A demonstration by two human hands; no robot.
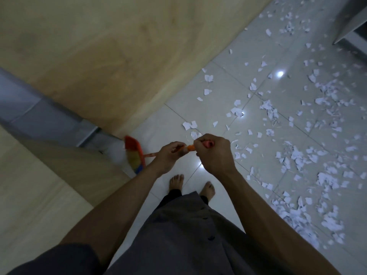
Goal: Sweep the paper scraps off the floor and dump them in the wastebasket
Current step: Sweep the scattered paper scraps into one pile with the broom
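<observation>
I hold an orange-handled broom (pixel 137 153) with both hands. My left hand (pixel 168 155) grips the handle lower down; my right hand (pixel 213 154) is closed over its red top end. The broom's colourful bristle head is blurred and sits on the floor to the left, close to the wooden wall. White paper scraps (pixel 297 155) lie scattered over the glossy white tile floor (pixel 234 80) to the right and ahead, thickest at the lower right. No wastebasket is in view.
A light wooden wall or cabinet front (pixel 99 46) fills the left and top. A grey metal strip (pixel 39 114) runs along its base. A grey furniture corner (pixel 349 22) stands at the top right. My bare feet (pixel 192 185) are on the tiles below my hands.
</observation>
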